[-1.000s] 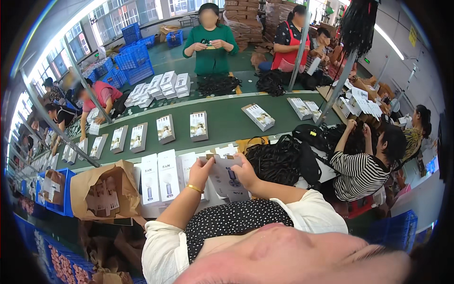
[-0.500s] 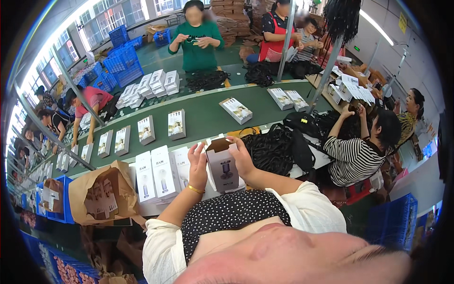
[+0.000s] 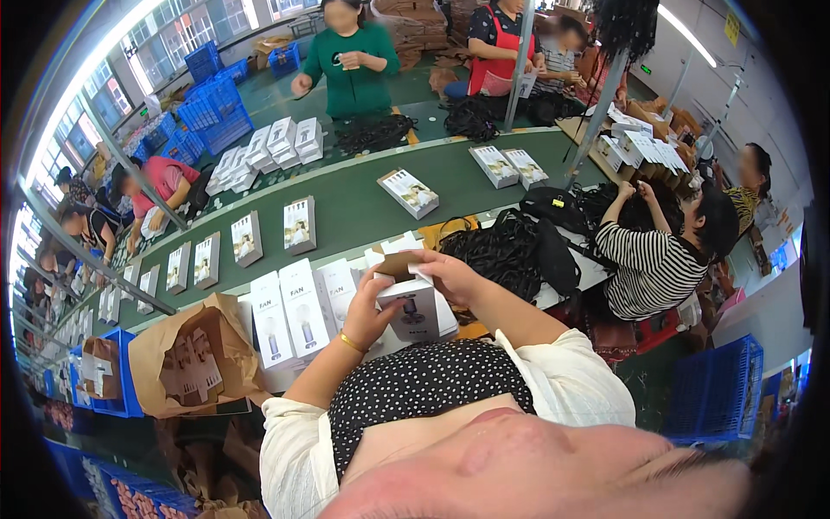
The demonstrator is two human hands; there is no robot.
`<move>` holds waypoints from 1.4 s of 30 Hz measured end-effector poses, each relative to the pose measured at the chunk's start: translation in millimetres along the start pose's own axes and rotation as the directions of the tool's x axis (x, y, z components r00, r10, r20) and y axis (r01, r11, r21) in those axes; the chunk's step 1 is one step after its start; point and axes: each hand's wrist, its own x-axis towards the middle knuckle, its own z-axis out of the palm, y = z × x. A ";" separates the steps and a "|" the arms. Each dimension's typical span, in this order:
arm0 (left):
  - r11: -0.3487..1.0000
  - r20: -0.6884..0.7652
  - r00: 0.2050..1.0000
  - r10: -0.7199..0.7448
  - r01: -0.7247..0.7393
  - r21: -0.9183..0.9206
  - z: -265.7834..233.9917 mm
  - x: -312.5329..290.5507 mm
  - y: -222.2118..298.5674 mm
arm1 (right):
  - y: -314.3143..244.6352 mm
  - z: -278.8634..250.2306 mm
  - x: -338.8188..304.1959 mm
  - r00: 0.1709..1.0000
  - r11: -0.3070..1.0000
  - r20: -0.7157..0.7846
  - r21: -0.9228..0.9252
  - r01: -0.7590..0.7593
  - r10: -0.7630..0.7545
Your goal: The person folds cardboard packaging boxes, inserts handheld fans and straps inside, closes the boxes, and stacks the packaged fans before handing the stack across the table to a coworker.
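In front of my chest is an upright white carton [image 3: 417, 322] with a fan picture on its side. Its top is open, and the brown cardboard inside shows. My left hand [image 3: 373, 309] is closed on the carton's left side, thumb across the front and fingers near the top edge. At the upper right, my right hand [image 3: 448, 277] grips the rim and flap with bent fingers. Just left of my left hand, several white fan cartons [image 3: 304, 313] stand side by side on the bench. What the held carton contains is hidden.
Beyond the bench, a green conveyor belt [image 3: 346, 206] carries spaced cartons. Black straps [image 3: 491, 259] are heaped to my right, near a metal post [image 3: 596, 117]. On the left are a large brown paper bag [image 3: 233, 346] and a blue crate [image 3: 128, 368]. Co-workers surround the belt.
Both hands have closed in around the carton's top; my left fingers have bent over its side. The cartons on the belt have shifted left. A co-worker in green has lowered one hand.
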 end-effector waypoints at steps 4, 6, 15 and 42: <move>0.999 0.022 1.000 0.013 -0.012 -0.046 -3.2 -10.6 11.5 | -16.2 9.8 -16.7 0.989 0.939 0.143 -0.343 0.008 0.044; 0.995 0.047 0.999 -0.015 0.019 -0.102 -4.8 -3.8 16.7 | -26.7 12.1 -19.5 0.989 0.868 0.111 -0.496 -0.032 0.100; 0.988 0.013 0.994 -0.109 0.110 -0.111 3.3 -7.3 38.4 | -29.2 19.8 -19.2 0.999 0.738 -0.050 -0.674 -0.040 0.009; 0.179 -0.174 0.043 -0.984 0.295 -0.938 51.1 -123.9 -3.9 | 57.1 -105.3 90.0 0.887 -0.081 -0.444 -0.887 -0.455 -0.126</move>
